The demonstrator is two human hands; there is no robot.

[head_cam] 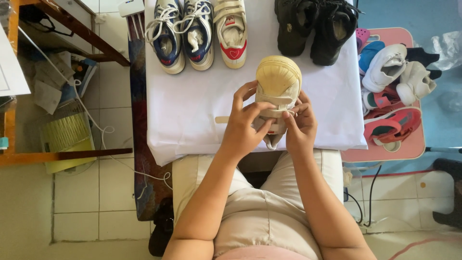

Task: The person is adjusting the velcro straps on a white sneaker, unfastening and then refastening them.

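A small cream-white sneaker with strap closures (278, 82) is held over the near edge of the white-covered table (192, 110), toe pointing away from me. My left hand (243, 125) grips its left side, thumb and fingers on a strap that sticks out to the left. On the shoe's right side, my right hand (301, 124) pinches the strap end with its fingertips. Its matching white sneaker with a red heart (231, 33) lies at the table's far edge.
Two blue-and-white lace-up sneakers (180, 33) and a pair of black shoes (315, 29) line the far edge. A pink stool (409, 144) at the right holds several small shoes. Wooden furniture, papers and a white cable lie on the tiled floor at the left.
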